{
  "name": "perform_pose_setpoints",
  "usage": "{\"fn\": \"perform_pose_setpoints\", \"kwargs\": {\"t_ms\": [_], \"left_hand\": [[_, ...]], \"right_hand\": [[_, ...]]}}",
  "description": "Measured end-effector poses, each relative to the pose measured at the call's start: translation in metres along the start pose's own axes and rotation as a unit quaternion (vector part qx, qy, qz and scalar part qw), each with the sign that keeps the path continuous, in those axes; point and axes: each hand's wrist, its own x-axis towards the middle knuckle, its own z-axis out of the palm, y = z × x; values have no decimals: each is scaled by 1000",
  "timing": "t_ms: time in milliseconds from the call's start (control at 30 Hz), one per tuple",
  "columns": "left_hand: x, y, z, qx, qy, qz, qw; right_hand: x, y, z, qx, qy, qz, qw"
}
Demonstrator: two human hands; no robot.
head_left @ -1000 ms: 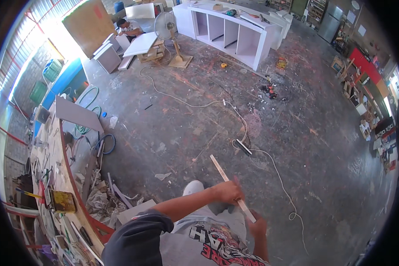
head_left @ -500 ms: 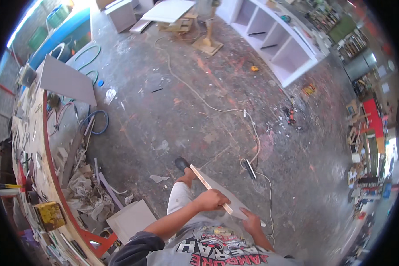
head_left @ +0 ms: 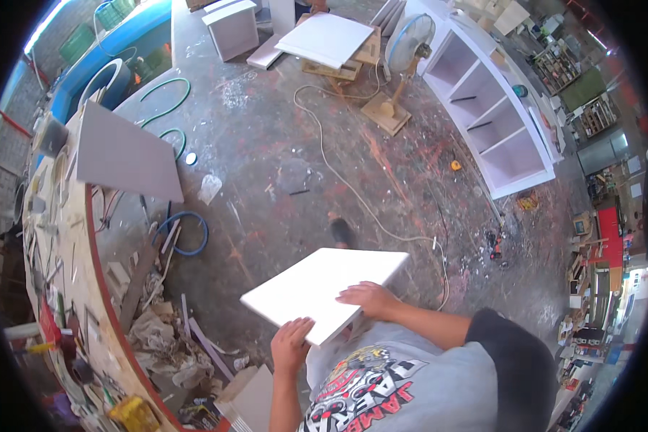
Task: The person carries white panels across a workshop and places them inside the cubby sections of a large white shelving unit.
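Note:
A flat white panel [head_left: 317, 284] is held in front of my body, its broad face turned up. At its near left corner my left hand [head_left: 291, 344] grips the edge, fingers lying over the top face. My right hand [head_left: 369, 299] clasps the right-hand edge, with its fingers on the upper face. Both thumbs are out of sight beneath the panel. One dark shoe [head_left: 342, 232] shows on the floor just beyond the panel.
On the left stands a long cluttered workbench [head_left: 97, 277] with a leaning board [head_left: 126, 155]. Ahead are a white board on a wooden stand [head_left: 327, 39], a fan [head_left: 410, 47] and an open cabinet [head_left: 515, 155]. A cable [head_left: 345, 183] crosses the floor.
The panel has swung from a tilted, edge-on position to face up. My right hand has shifted along it, and my left hand now grips a near corner. The view has shifted.

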Motion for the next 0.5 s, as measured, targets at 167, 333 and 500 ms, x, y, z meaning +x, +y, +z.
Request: {"fn": "perform_pose_setpoints", "kwargs": {"t_ms": [167, 333, 500], "left_hand": [[51, -42, -19, 36, 138, -134, 981], [109, -43, -58, 82, 243, -313, 914], [155, -42, -109, 27, 190, -460, 867]], "right_hand": [[206, 57, 2, 21, -117, -239, 964], [377, 58, 37, 133, -274, -369, 878], [456, 40, 7, 163, -369, -349, 846]]}}
